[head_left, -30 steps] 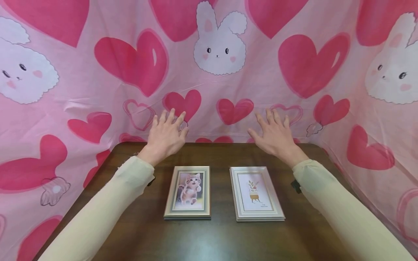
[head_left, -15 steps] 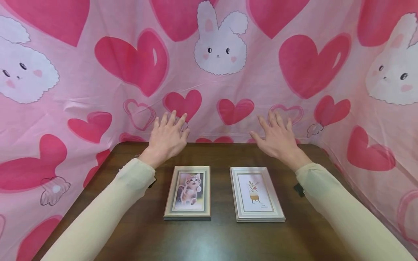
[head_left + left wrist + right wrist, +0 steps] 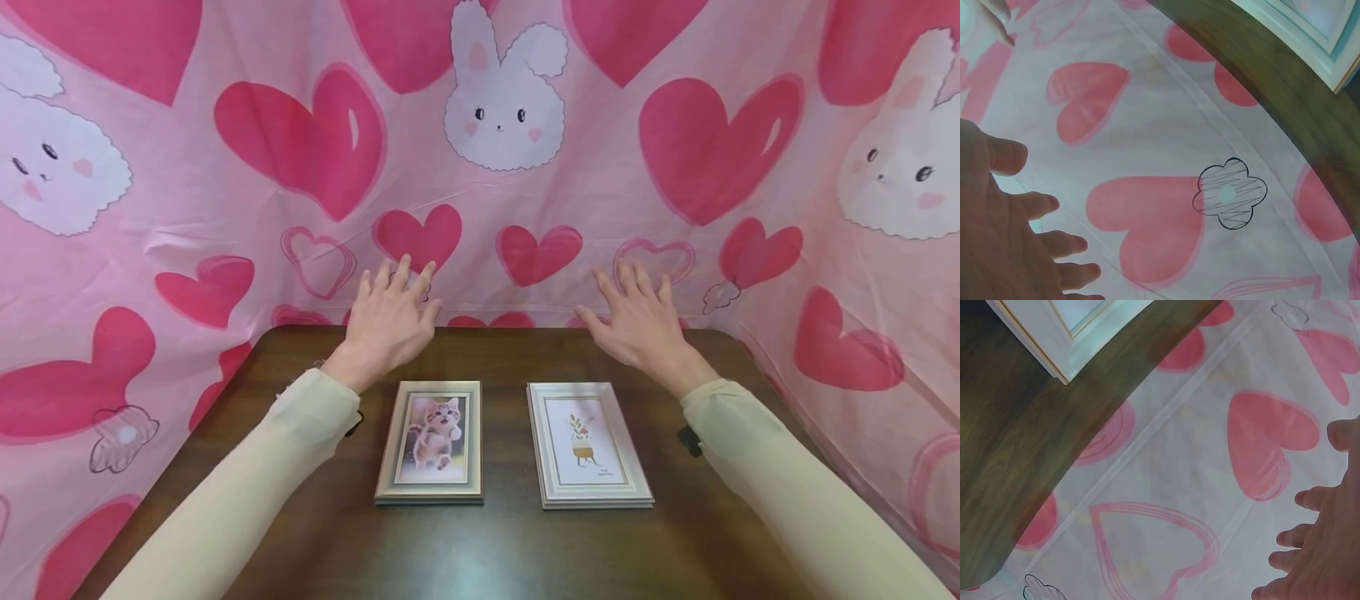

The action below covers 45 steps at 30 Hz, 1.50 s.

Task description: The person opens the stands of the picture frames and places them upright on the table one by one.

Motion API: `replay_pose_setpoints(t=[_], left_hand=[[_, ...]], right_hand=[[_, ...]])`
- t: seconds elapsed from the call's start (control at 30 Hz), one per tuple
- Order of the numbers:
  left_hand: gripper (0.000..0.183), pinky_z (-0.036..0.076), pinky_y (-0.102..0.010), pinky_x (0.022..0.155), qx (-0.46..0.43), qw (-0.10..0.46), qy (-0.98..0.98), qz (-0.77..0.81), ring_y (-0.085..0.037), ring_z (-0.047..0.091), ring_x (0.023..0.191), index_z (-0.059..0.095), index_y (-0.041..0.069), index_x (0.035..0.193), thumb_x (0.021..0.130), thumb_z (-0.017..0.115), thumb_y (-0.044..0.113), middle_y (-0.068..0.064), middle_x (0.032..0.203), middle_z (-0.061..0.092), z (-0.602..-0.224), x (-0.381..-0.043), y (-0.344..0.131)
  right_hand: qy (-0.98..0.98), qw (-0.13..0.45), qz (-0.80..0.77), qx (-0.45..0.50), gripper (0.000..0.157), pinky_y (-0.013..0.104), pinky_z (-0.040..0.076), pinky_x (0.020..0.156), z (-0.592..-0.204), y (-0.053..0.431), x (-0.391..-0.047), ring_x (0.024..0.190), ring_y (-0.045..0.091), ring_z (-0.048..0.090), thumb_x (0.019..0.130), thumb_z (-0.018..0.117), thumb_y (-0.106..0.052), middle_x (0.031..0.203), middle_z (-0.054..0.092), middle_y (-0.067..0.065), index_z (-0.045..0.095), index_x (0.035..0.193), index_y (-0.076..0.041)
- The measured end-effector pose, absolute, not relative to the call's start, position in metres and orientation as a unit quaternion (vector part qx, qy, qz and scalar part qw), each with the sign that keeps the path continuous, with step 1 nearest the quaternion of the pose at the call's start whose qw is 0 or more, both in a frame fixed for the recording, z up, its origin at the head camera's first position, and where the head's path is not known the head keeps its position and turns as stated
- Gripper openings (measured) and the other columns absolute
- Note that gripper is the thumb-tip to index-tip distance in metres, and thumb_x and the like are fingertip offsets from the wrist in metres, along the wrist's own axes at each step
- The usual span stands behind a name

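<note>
Two picture frames lie flat on the dark wooden table [image 3: 480,550]. The left picture frame [image 3: 386,475], pale gold-rimmed, shows a kitten; the right picture frame [image 3: 636,467], white, shows a plant in a brown pot. My left hand [image 3: 390,327] is held up past the kitten frame near the table's far edge, fingers spread, holding nothing. Beyond the white frame, my right hand [image 3: 641,329] hangs raised in the same way, fingers apart and nothing in it. In the left wrist view a corner of a picture frame [image 3: 1329,69] shows at upper right; the right wrist view has a white frame corner [image 3: 1063,369].
A pink cloth [image 3: 600,183] printed with hearts and rabbits surrounds the table at the back and both sides. Both forearms wear pale sleeves [image 3: 247,492], with a dark band showing at each wrist. Table surface lies between and in front of the frames.
My left hand has shifted slightly to the right, and my right hand has moved a little right and down. The picture frames stay where they were.
</note>
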<state>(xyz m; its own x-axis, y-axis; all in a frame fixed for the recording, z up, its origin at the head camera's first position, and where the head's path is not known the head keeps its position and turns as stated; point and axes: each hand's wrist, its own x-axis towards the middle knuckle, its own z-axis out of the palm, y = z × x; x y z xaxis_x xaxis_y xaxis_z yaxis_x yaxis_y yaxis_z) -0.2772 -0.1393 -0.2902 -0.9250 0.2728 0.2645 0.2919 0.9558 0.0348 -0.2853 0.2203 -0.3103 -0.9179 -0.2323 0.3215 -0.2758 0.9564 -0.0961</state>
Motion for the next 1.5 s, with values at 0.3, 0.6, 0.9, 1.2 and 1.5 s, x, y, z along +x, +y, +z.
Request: replay_pose_setpoints(t=[0.3,0.6,0.9,1.2,1.5], left_hand=[[0.068,0.007,-0.064,0.123,-0.151,0.134,-0.979,-0.033,-0.044,0.016,0.157,0.027,0.019,0.168,0.108,0.041,0.047,-0.02,0.172,0.022,-0.295,-0.273,-0.137],[0.068,0.003,-0.064,0.123,-0.156,0.134,-0.977,-0.053,-0.045,0.014,0.157,0.03,0.017,0.167,0.108,0.044,0.046,-0.02,0.172,0.021,-0.306,-0.267,-0.134],[0.069,0.0,-0.06,0.124,-0.153,0.118,-0.979,-0.064,-0.043,0.007,0.159,0.027,0.018,0.169,0.108,0.044,0.047,-0.018,0.174,0.014,-0.313,-0.264,-0.13],[0.068,0.0,-0.06,0.124,-0.154,0.115,-0.979,-0.068,-0.043,0.012,0.158,0.026,0.02,0.169,0.109,0.041,0.049,-0.018,0.173,0.018,-0.317,-0.261,-0.128],[0.068,0.002,-0.061,0.124,-0.158,0.114,-0.979,-0.067,-0.044,0.014,0.158,0.026,0.02,0.169,0.109,0.041,0.049,-0.019,0.172,0.022,-0.321,-0.258,-0.125]], right_hand=[[-0.977,0.153,0.07,0.133,0.08,0.076,-0.001,0.116,-0.313,0.221,-0.283,0.155,0.05,0.011,0.103,0.05,-0.056,0.168,0.02,0.031,0.032,0.166,-0.01],[-0.975,0.161,0.075,0.136,0.079,0.075,0.001,0.116,-0.317,0.224,-0.28,0.154,0.051,0.013,0.103,0.051,-0.056,0.167,0.022,0.031,0.035,0.164,-0.009],[-0.976,0.152,0.081,0.133,0.081,0.076,0.002,0.116,-0.323,0.226,-0.275,0.155,0.05,0.011,0.102,0.055,-0.055,0.168,0.021,0.031,0.034,0.164,-0.009],[-0.977,0.145,0.085,0.128,0.08,0.073,-0.003,0.117,-0.326,0.227,-0.272,0.156,0.05,0.008,0.103,0.052,-0.056,0.168,0.02,0.031,0.03,0.167,-0.013],[-0.976,0.15,0.086,0.132,0.08,0.073,0.0,0.118,-0.331,0.229,-0.271,0.157,0.049,0.008,0.103,0.05,-0.057,0.169,0.019,0.03,0.032,0.166,-0.011]])
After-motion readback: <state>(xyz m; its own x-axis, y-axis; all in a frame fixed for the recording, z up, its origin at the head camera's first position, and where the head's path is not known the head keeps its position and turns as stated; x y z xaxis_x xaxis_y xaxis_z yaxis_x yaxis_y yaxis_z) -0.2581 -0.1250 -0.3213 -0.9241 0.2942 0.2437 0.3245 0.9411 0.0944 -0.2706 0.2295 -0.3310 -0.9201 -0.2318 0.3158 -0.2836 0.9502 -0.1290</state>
